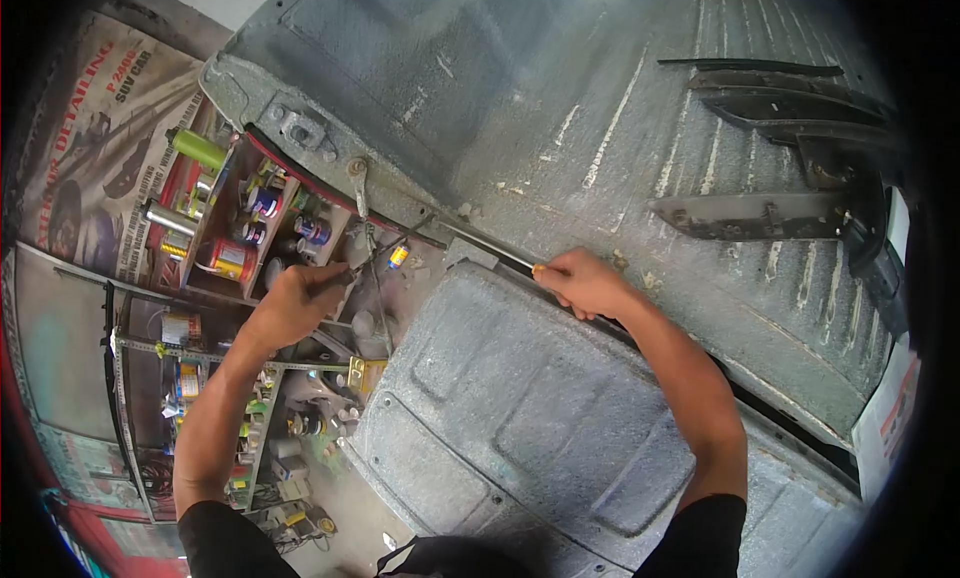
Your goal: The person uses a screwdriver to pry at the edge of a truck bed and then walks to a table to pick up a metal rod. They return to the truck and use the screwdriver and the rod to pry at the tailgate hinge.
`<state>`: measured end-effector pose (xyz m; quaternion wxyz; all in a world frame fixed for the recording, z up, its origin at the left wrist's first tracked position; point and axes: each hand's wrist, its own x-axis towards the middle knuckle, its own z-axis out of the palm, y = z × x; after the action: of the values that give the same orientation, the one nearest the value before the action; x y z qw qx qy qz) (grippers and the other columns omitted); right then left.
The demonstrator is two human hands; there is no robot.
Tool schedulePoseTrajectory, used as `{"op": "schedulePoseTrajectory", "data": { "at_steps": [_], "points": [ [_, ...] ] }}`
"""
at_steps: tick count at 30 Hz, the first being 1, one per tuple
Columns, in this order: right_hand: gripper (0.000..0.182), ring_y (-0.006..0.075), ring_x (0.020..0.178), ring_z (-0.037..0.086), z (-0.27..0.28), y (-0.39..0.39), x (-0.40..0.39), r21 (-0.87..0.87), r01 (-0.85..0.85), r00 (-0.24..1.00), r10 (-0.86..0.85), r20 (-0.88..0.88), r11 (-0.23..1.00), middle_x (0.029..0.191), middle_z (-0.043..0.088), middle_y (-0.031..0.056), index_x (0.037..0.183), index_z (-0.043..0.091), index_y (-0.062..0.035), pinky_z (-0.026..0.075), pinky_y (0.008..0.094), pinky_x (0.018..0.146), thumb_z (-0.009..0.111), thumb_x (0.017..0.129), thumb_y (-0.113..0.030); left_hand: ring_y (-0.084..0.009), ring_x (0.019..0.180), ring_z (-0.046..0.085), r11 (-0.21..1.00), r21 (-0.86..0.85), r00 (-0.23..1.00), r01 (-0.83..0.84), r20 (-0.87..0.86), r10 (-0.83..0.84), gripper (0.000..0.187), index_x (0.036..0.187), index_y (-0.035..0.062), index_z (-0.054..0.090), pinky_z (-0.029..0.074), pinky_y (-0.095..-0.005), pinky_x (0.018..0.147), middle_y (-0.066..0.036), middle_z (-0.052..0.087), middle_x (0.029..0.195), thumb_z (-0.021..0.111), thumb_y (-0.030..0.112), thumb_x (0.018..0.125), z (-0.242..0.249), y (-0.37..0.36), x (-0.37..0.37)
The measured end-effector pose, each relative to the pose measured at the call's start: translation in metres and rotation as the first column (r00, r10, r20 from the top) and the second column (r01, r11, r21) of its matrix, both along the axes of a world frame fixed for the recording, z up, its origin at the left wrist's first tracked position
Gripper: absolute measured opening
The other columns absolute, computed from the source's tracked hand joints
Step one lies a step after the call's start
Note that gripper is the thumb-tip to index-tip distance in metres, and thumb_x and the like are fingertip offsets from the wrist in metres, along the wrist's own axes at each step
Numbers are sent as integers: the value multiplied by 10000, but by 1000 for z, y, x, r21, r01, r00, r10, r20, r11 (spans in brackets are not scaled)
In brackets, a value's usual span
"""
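My right hand (585, 283) is closed around the orange-yellow handle of a long screwdriver (510, 255). Its metal shaft points up and left along the gap between the truck bed (540, 118) and the lowered tailgate (520, 378). My left hand (295, 306) is closed left of the tailgate's corner, fingertips pinched by a thin dark strip or cable. What lies between those fingers is too small to make out. A metal strap (361, 190) hangs from a bolt on the bed's side, above the left hand.
Several black plastic trim pieces (760, 216) lie on the ribbed bed at the right. Cans and bottles fill a wooden shelf (200, 243) at the left, below a printed banner (110, 128). A metal rack (200, 355) with more containers stands lower left. Clutter covers the floor (335, 488).
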<state>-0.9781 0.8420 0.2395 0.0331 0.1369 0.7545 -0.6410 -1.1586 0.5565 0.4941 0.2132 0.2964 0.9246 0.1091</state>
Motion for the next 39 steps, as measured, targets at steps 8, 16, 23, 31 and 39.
{"op": "schedulePoseTrajectory", "data": {
  "at_steps": [8,16,23,31,39],
  "points": [
    [372,159,593,627,8,-20,8,577,218,965,-87,-247,787,780,635,92,1127,655,49,513,305,528,654,969,-288,-86,734,623,999,-7,997,-51,57,51,498,1341,-62,612,512,-278,690,-49,696,834,671,205,924,6,8,1],
    [280,136,513,560,6,8,10,-492,-2,990,71,120,871,708,607,42,948,682,-12,446,292,477,640,955,-288,-39,570,483,1000,-4,999,-17,49,17,440,1371,-5,614,372,-239,496,14,606,740,649,177,971,-3,-3,-8],
    [311,226,606,695,-29,-15,6,722,321,912,4,-409,613,812,705,177,986,689,2,494,367,474,709,917,-301,-60,646,546,990,43,983,-137,130,130,488,1359,-33,612,447,-253,582,-10,640,754,656,211,939,1,0,1],
    [347,175,508,608,-2,-6,13,-337,88,996,-76,48,937,696,631,82,1021,685,22,460,324,434,632,1003,-320,-37,564,469,980,22,967,-195,172,189,473,1370,20,627,372,-227,501,15,601,718,648,215,939,2,1,-4],
    [380,160,573,648,-10,2,-4,278,65,984,-15,-178,958,711,640,114,1054,668,61,456,334,436,618,1000,-312,-34,553,450,973,47,951,-228,225,212,472,1380,26,618,356,-225,485,17,600,734,633,210,946,-1,-3,-5]
  ]
}}
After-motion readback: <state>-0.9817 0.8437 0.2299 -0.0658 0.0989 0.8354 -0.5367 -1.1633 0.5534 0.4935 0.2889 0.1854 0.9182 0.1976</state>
